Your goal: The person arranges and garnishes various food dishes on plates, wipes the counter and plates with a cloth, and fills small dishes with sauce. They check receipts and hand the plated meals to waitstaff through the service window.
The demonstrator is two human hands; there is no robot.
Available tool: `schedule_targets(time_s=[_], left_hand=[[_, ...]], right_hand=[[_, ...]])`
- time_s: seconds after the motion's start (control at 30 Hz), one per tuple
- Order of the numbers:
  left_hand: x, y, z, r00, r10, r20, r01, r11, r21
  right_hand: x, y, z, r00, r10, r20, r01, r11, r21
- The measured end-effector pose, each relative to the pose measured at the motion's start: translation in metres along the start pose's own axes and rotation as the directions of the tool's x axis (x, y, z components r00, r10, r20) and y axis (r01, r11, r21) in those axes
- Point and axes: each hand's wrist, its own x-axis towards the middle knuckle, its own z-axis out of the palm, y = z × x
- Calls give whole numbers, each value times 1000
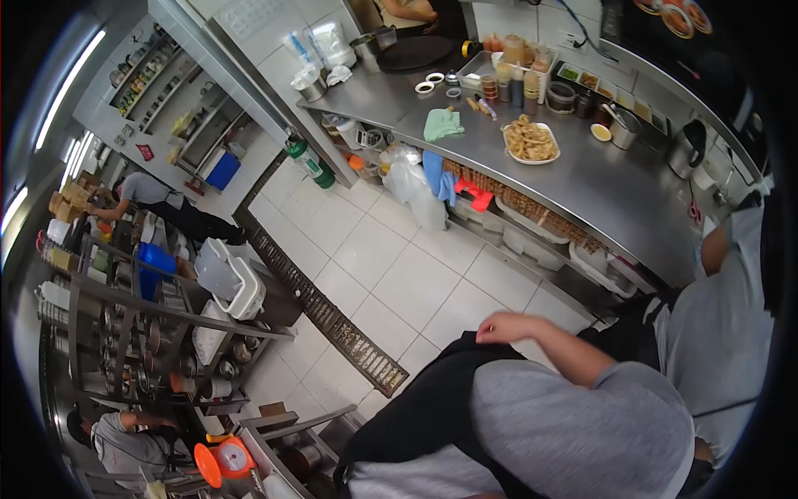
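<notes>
My right hand (503, 327) is in front of my body, above the tiled floor, with its fingers curled down. It is beside the upper edge of the black apron (416, 399) over my grey shirt; whether the fingers pinch the cloth is hidden. My left hand is out of sight. Beyond the hand stands a steel counter (465, 170). On it are a white dish of fried food (532, 140), a green cloth (444, 124), and a white crate (478, 71) beside several sauce bottles.
A person in grey (715, 291) stands close on my right. Two others work at left, near a steel rack (125, 291). A floor drain grate (332, 324) crosses the tiles. A green gas cylinder (309, 162) stands by the counter; an orange scale (229, 457) is at lower left.
</notes>
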Motion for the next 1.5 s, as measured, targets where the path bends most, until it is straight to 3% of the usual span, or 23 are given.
schedule_targets(time_s=[0.03, 0.07, 0.1, 0.13, 0.17, 0.27, 0.3, 0.37, 0.47, 0.53, 0.6, 0.67, 0.73, 0.77, 0.9, 1.07, 1.1, 1.2, 1.27, 1.33, 1.4, 1.47, 1.5], left_hand=[[8, -3, -11, 1000, -27, -10, 26, 999, -35], [22, -3, -23, 999, -35, -13, 35, 997, -63], [36, -1, -36, 999, -35, -18, 33, 996, -83], [53, 2, -49, 1000, -21, -19, 19, 996, -90], [71, 5, -63, 1000, -1, -19, 0, 996, -86], [132, 36, -124, 994, 110, -10, -110, 993, -30], [153, 49, -151, 987, 157, -18, -157, 988, 3], [199, 81, -213, 957, 277, -87, -269, 959, 91], [270, 154, -326, 808, 510, -293, -487, 860, 153], [306, 210, -382, 709, 577, -405, -672, 726, -143], [318, 265, -422, 765, 499, -407, -568, 821, -60], [337, 303, -436, 776, 522, -353, -531, 844, 81], [374, 315, -421, 732, 614, -295, -599, 787, 151], [399, 314, -403, 792, 572, -212, -536, 818, 208], [425, 350, -362, 910, 383, 157, -413, 826, 383], [415, 466, -385, 831, 435, 345, -553, 704, 446], [405, 502, -393, 806, 461, 370, -591, 653, 474], [356, 635, -412, 667, 632, 395, -727, 438, 528], [331, 710, -415, 299, 861, 413, -945, 206, 254], [321, 775, -401, 88, 865, 493, -996, 63, 66], [288, 834, -381, 2, 788, 616, -976, 137, -172], [290, 873, -344, -271, 774, 572, -954, -139, -264], [287, 887, -325, -273, 770, 577, -919, -32, -393]], right_hand=[[16, 3, -30, 993, 101, 57, -109, 981, 161], [31, 10, -63, 992, 120, -41, -96, 919, 382], [42, 18, -98, 957, 86, -278, 70, 860, 505], [50, 11, -134, 814, 224, -537, 130, 829, 544], [66, 32, -164, 620, 394, -679, 488, 485, 726], [67, 117, -251, 238, 740, -630, 777, 244, 580], [61, 113, -262, 215, 745, -632, 777, 262, 573], [57, 107, -282, -4, 843, -538, 615, 426, 663], [62, 117, -290, -23, 815, -579, 602, 474, 643], [65, 127, -282, -61, 795, -604, 590, 517, 620], [66, 136, -276, -68, 729, -681, 600, 575, 556], [63, 128, -268, -85, 697, -712, 586, 613, 530], [56, 119, -269, 63, 692, -719, 500, 602, 623], [54, 115, -273, 38, 701, -712, 495, 606, 623], [77, 81, -298, 176, 722, -669, 450, 545, 707], [81, 80, -318, 317, 712, -626, 551, 399, 733], [85, 78, -319, 273, 745, -608, 513, 422, 747], [108, 65, -333, 95, 819, -565, 502, 451, 738], [124, 68, -345, 18, 842, -539, 495, 461, 736], [144, 71, -348, -108, 824, -557, 461, 538, 706], [168, 90, -344, -263, 801, -538, 430, 596, 678], [202, 66, -350, -300, 804, -513, 511, 590, 625], [219, 54, -351, -313, 806, -503, 522, 588, 617]])
